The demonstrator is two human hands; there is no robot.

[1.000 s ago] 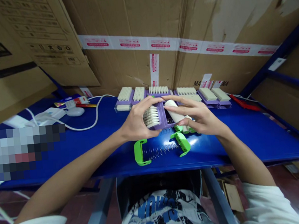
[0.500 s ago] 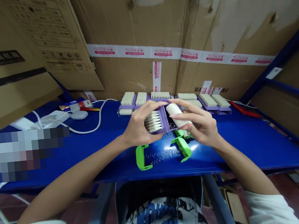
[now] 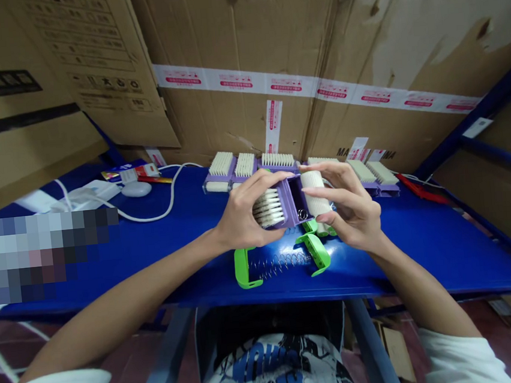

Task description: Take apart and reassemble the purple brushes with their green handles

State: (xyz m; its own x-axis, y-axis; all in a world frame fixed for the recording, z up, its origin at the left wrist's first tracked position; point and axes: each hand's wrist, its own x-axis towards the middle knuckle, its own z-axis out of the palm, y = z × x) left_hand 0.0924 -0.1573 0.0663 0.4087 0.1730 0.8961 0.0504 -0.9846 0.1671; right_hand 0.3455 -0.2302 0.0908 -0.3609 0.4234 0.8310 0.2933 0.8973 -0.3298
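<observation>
My left hand is closed round a purple brush block with pale bristles. The block's right side shows an open hollow with a small metal coil in it. In my right hand, a white ribbed roller is pinched upright between fingers and thumb, at the mouth of that hollow. Below both hands, two bright green brackets lie on the blue table, with metal springs stretched between them. More green parts and pale rollers sit partly hidden under my right hand.
Several purple brush blocks stand in a row along the cardboard wall at the back. A white mouse and cables lie on the left. Something red rests at the back right of the blue table.
The white roller has turned from a slant to nearly upright and shifted right, showing more of the hollow. The brush block stays in my left hand. The view has shifted slightly.
</observation>
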